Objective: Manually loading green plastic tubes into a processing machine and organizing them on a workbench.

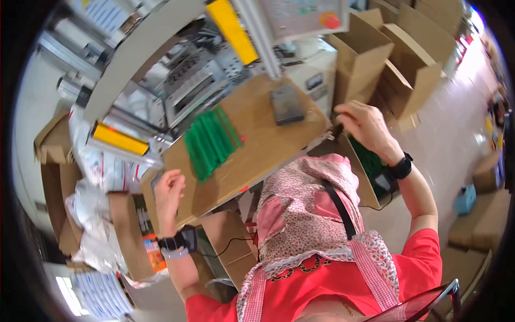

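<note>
Green strips (210, 144) lie bunched, apparently loose, on the table (265, 147), so a low sweep of the left hand (170, 192) could scatter them; its fingers curl, as do the right hand's (368, 127), whether pinching anything I cannot tell.

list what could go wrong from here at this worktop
The green strips might scatter if the left hand, close beside them, brushes against them. The dark block sits near the right end of the brown worktop, so the right hand could knock it off.
</note>
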Tool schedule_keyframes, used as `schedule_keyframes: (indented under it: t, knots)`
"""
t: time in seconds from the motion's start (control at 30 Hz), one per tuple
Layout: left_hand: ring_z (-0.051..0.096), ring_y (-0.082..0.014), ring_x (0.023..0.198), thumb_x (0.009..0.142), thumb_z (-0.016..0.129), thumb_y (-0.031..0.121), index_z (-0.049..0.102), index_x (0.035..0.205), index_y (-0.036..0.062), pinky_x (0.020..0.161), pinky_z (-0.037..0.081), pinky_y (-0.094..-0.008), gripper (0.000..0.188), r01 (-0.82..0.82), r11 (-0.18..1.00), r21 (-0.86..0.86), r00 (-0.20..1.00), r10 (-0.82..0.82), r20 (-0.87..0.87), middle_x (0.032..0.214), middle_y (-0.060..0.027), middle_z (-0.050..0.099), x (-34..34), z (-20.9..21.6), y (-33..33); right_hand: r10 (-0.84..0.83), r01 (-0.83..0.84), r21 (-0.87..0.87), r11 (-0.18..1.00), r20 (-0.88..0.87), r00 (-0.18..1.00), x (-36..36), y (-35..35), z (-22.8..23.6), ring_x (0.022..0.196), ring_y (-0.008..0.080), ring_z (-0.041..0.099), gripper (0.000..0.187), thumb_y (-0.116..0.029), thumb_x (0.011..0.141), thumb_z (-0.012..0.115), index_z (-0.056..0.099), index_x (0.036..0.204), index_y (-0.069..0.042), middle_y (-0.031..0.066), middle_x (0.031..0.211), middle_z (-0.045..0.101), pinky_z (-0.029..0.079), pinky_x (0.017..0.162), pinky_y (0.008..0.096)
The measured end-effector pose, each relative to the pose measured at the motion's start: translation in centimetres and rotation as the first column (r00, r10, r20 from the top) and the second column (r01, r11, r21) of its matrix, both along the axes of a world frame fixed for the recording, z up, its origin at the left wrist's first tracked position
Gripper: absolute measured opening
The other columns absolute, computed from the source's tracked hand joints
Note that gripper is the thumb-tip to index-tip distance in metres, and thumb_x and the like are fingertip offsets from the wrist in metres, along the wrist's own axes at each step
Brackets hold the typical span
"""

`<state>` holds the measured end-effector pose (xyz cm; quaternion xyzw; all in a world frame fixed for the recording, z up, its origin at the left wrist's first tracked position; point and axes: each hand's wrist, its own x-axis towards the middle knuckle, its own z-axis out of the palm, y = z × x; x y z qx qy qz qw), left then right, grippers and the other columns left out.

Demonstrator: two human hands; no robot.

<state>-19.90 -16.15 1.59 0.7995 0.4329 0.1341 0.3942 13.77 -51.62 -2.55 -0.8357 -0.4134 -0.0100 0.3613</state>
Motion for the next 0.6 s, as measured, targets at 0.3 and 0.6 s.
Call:
schedule_keyframes:
  t: [0.3,0.6]
  knots:
    - [0.065,-0.0168,0.055,0.084,0.070,0.027,0.060,0.106,-0.0010,0.048,0.053,-0.0281,0.037,-0.029,0.999,-0.034,0.997,0.027,-0.066,0.081,-0.0113,0.066,5.5,-3.3,4.2,0.423,-0.393,-0.209,0.896,0.126,0.897,-5.4,20.7,0.3,0.087,0.0367,0.065,0.032,-0.035,0.084,0.060,0.063,0.097,-0.006,0.0182,0.088,0.067,0.052,0.076,0.0460]
    - [0.063,-0.0165,0.051,0.078,0.074,0.028,0.064,0.086,-0.0041,0.043,0.051,-0.0282,0.035,0.065,0.998,-0.024,0.981,-0.068,-0.180,0.074,-0.0107,0.065,6.9,-3.2,6.1,0.255,-0.225,-0.367,0.902,0.034,0.966,-6.5,27.2,-1.9,0.103,0.0388,0.061,0.046,-0.032,0.078,0.061,0.055,0.114,-0.004,0.0194,0.101,0.066,0.048,0.088,0.0471]
